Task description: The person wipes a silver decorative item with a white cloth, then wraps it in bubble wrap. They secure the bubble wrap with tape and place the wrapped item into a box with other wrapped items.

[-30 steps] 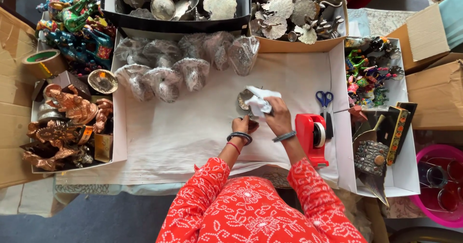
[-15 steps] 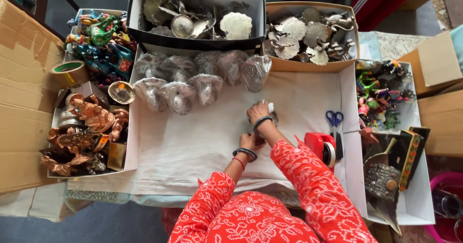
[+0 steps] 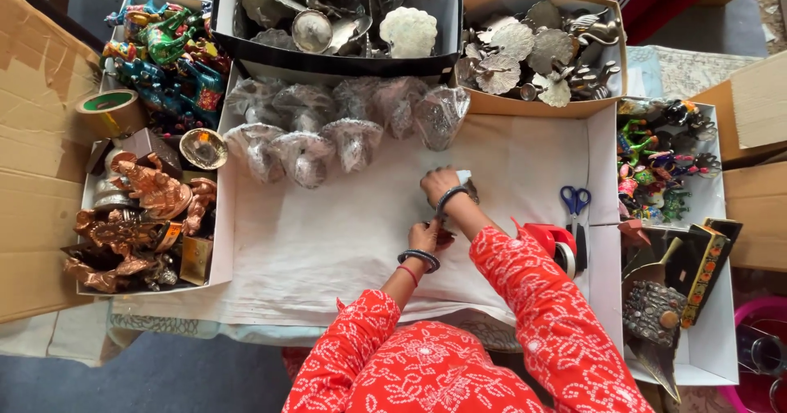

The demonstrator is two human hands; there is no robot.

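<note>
Two boxes (image 3: 459, 19) hold silver metal ornaments (image 3: 525, 44).

Red white-patterned sleeves (image 3: 525, 290), dark bangles (image 3: 419, 258)

Both hands (image 3: 436, 208) press a small wrapped piece (image 3: 461, 177) on white paper (image 3: 328, 241)

Matt white paper sheet (image 3: 328, 249); glossy metal ornaments (image 3: 525, 52); crinkly clear-plastic wraps (image 3: 328, 130).
</note>
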